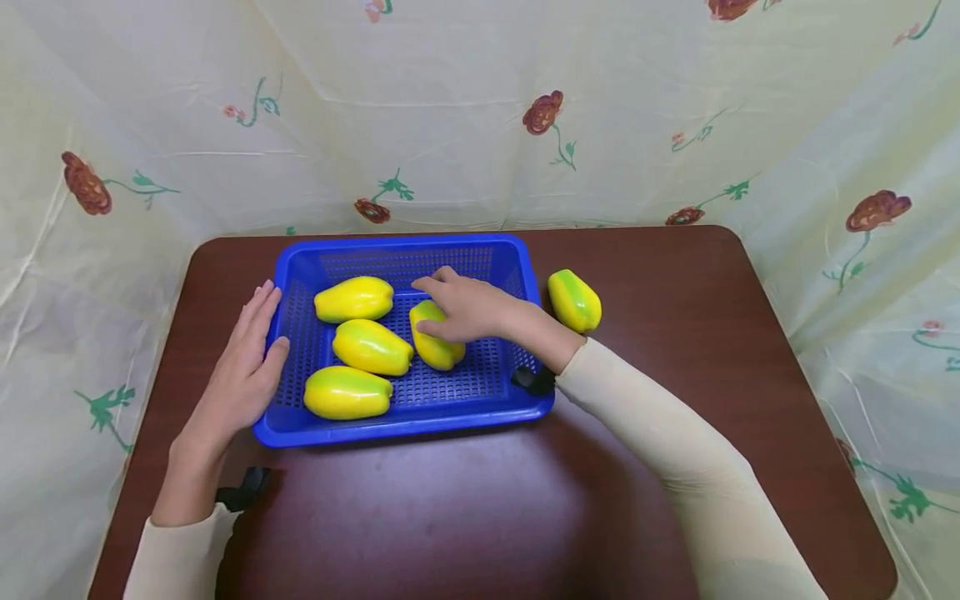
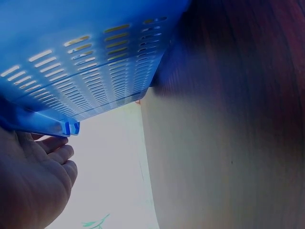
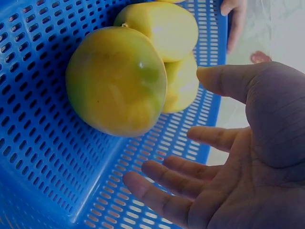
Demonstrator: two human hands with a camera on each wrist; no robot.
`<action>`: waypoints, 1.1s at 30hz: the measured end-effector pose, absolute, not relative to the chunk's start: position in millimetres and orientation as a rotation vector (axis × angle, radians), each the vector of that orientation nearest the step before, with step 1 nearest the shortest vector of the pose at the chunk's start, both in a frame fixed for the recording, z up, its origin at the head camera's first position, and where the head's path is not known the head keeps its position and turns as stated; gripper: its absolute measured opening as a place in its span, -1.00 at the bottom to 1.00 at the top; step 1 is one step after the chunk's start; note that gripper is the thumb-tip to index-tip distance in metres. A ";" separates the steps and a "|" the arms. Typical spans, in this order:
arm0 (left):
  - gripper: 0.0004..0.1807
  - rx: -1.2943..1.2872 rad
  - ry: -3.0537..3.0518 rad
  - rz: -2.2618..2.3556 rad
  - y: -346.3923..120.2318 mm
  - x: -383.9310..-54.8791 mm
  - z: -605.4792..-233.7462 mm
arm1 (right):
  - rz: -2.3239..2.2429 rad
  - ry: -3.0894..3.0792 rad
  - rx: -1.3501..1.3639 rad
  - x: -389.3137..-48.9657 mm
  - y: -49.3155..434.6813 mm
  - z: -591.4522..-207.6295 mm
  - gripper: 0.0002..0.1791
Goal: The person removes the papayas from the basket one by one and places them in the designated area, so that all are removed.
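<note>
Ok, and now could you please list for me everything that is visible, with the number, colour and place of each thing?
Basket: one, blue, on the table
Fruits in the basket: four, mostly yellow, three towards its left and one under the right hand
Fruit outside: one, yellow and green, on the table, right of the basket
Table: one, dark brown, beneath the basket
Flowered cloth: number of pieces unclear, pale with reddish-brown flowers, behind and beside the table
Sleeves: two, cream, on the forearms
Black pieces: two, black, at the wrists
Left hand: one, bare, at the basket's left rim
Right hand: one, bare, over the basket
</note>
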State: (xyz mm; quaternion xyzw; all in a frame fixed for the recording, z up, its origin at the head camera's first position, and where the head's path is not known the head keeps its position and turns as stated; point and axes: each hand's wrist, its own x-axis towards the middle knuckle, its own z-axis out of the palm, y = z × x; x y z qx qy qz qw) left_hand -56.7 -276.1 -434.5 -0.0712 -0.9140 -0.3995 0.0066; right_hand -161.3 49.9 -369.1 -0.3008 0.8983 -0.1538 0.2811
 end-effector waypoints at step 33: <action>-0.25 -0.177 -2.837 -1.311 -278.2 -55.2 -434.8 | -0.333 2.342 -0.842 -153.3 36.1 -388.8 -0.21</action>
